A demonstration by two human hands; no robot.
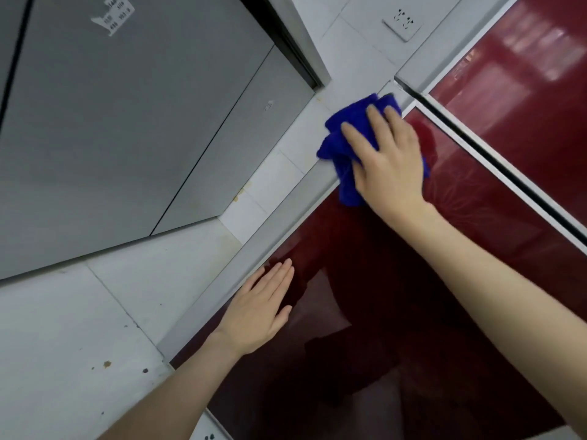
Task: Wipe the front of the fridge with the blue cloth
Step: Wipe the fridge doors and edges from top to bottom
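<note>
Right hand (386,160) presses the bunched blue cloth (343,147) flat-palmed, fingers spread, onto the upper left corner of the glossy red fridge door (444,281) beside its grey edge trim (254,249). Left hand (257,315) lies open and empty on the door lower down — probably bracing it against the wiping pressure.

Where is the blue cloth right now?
In the head view, the blue cloth sits upper right of centre, pressed under the right hand against the red fridge door, at its top corner by the grey edge trim.
</note>
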